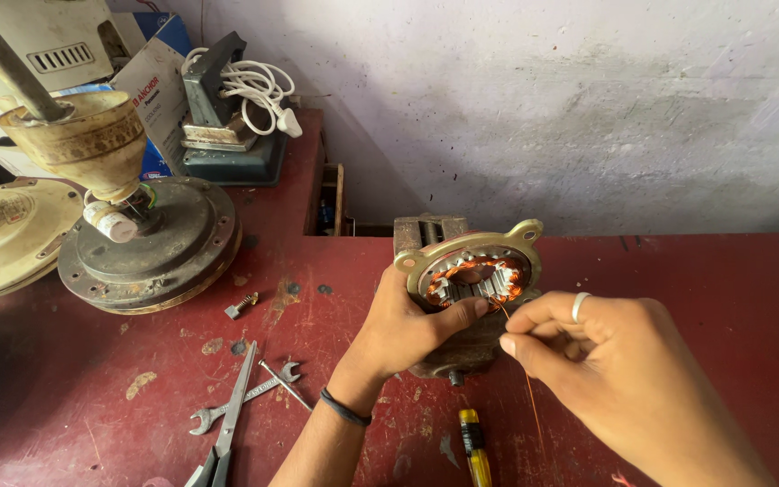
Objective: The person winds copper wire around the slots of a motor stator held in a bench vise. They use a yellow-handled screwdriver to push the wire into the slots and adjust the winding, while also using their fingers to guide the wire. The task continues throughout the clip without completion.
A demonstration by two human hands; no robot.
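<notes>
My right hand [619, 361] sits closest to the lens, fingers pinched narrow on a thin copper wire [530, 397] that trails down from the motor stator [472, 275]. I see my left hand [405, 326] wrapped against the stator's near side, thumb across its copper windings. The stator stands tilted on the red bench [723, 289]. A yellow-handled screwdriver [473, 446] lies below; scissors [227, 424] and a spanner [241, 397] lie left.

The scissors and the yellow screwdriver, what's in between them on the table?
In the head view, the left hand's forearm crosses between the scissors and the yellow screwdriver; a spanner lies by the scissors.
</notes>
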